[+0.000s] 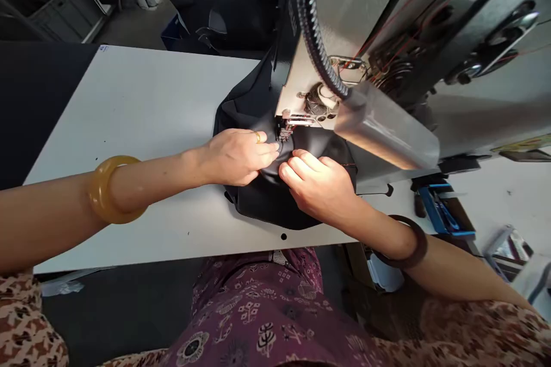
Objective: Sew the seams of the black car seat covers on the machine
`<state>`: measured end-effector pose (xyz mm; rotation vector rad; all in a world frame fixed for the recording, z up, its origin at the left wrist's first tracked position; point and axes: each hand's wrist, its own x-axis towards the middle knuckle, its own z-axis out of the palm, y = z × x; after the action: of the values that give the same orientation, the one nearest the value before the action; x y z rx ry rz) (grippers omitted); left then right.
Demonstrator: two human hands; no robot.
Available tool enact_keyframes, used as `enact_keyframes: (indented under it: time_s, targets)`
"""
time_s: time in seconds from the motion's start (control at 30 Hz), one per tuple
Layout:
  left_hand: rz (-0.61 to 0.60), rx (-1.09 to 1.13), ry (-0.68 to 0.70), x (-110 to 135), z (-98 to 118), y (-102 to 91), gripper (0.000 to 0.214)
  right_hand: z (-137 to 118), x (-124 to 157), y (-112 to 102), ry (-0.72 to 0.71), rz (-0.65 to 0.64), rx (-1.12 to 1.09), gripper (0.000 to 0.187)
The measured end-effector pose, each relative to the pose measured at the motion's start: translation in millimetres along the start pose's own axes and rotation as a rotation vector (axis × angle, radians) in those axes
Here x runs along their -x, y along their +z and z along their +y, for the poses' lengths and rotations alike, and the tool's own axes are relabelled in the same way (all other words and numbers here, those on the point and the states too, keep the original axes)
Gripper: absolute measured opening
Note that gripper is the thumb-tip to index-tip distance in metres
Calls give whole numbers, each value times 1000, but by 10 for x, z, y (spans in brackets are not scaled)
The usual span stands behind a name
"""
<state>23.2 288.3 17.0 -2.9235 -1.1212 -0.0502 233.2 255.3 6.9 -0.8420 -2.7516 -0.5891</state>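
Observation:
A black fabric piece [275, 206], perhaps part of a bag or garment, lies bunched under the presser foot [284, 129] of a sewing machine [297, 86]. My left hand [241, 155], with a ring on one finger, pinches the fabric just left of the foot. On the near right side of the foot, my right hand [321, 183] has its fingers curled into the same fabric. Both hands touch the cloth close to the needle area. The needle tip and the stitch line are too small to make out.
The white table [142, 120] extends left of the machine. More dark fabric [241, 11] is piled behind it. At the right stands a blue box [447, 209] with tools inside. A lamp with a flexible neck [316, 28] hangs in front of the machine head.

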Motion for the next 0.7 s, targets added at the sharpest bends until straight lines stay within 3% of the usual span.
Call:
enact_keyframes:
  time_s: [0.3,0.53,0.7]
  targets:
    - [14,-242,62,-73,95,-5,32,232,-51,29,-6,-32,-96,16]
    - [75,-21,115,-41,-159,110,37,95,-30,11,-24,-64,5,27]
    - [146,38,151,52,-164,214,36,77,-16,-2,-66,-143,26,32]
